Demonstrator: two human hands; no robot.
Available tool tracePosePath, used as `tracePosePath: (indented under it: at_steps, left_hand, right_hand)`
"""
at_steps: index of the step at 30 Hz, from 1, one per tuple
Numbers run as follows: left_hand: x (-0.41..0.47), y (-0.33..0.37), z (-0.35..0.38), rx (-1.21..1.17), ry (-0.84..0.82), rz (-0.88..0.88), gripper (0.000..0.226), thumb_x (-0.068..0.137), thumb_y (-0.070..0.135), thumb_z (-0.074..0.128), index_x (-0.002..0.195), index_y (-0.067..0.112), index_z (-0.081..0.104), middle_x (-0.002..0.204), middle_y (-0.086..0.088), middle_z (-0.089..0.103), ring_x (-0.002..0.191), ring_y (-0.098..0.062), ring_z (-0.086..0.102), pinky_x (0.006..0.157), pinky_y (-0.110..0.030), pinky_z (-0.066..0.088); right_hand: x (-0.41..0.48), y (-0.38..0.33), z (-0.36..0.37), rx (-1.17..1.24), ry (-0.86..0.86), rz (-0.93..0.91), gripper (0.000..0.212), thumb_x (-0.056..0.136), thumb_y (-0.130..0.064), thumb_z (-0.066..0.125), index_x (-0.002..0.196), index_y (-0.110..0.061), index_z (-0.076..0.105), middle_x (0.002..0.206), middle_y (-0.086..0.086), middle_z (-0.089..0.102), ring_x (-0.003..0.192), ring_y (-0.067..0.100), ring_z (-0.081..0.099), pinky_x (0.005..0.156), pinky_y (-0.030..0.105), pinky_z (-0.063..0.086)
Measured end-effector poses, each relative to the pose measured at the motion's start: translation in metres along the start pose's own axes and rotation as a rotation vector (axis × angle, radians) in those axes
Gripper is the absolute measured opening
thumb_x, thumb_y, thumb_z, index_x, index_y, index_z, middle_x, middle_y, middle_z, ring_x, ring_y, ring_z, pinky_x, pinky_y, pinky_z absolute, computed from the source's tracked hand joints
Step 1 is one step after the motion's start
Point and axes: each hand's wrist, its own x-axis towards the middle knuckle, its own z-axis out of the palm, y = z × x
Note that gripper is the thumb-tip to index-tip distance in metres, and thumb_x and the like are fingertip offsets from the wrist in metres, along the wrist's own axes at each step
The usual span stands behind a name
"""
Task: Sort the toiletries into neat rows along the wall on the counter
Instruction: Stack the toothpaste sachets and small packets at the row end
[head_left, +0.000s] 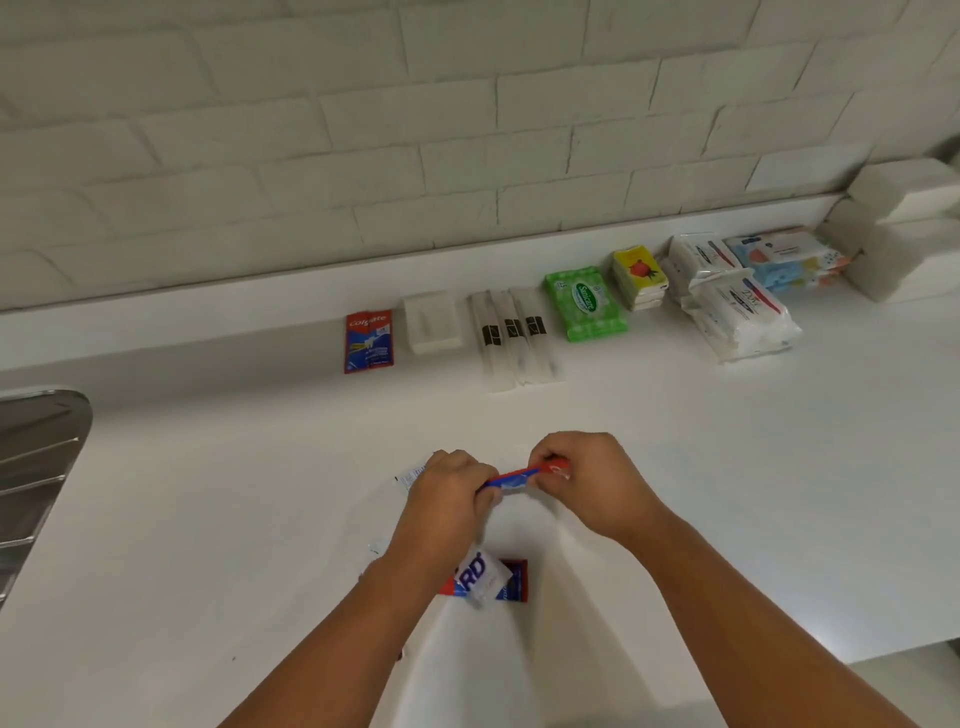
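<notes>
Both hands hold one red and blue toothpaste sachet (511, 477) edge-on above the white counter (208, 493). My left hand (449, 499) pinches its left end and my right hand (587, 480) pinches its right end. A white sachet (410, 475) peeks out behind my left hand. Below my wrists lie a white sachet with purple letters (480, 574) and a dark red one (517, 579). Along the wall sit a Colgate sachet (369, 340), a white soap box (432, 322), three wrapped toothbrushes (511, 338), a green wipes pack (586, 303), yellow tissue packs (639, 278) and white tissue packs (737, 306).
A steel sink drainer (36, 467) lies at the left edge. White folded stacks (898, 228) and a blue patterned wipes pack (784, 257) stand at the far right by the wall. The counter's front edge drops off at the lower right.
</notes>
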Motion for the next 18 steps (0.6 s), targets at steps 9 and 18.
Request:
tracePosePath:
  at_steps: [9, 18]
  left_hand:
    - [0.018, -0.058, -0.058, -0.241, 0.101, -0.164, 0.016, 0.092, 0.018, 0.068, 0.103, 0.025, 0.077, 0.088, 0.011, 0.071, 0.077, -0.003, 0.062, 0.071, -0.011, 0.046]
    - [0.084, -0.165, -0.102, -0.503, 0.186, -0.536, 0.009, 0.089, 0.015, 0.069, 0.092, 0.017, 0.078, 0.068, 0.009, 0.069, 0.057, -0.002, 0.058, 0.066, -0.028, 0.050]
  right_hand:
    - [0.080, -0.071, 0.036, 0.412, 0.124, -0.021, 0.022, 0.077, -0.008, 0.078, 0.093, -0.020, 0.069, 0.080, -0.004, 0.069, 0.072, 0.008, 0.061, 0.073, 0.023, 0.053]
    - [0.163, -0.110, 0.126, 0.348, 0.270, 0.000, 0.035, 0.093, -0.011, 0.057, 0.127, -0.013, 0.059, 0.117, -0.001, 0.068, 0.100, 0.010, 0.063, 0.087, 0.017, 0.047]
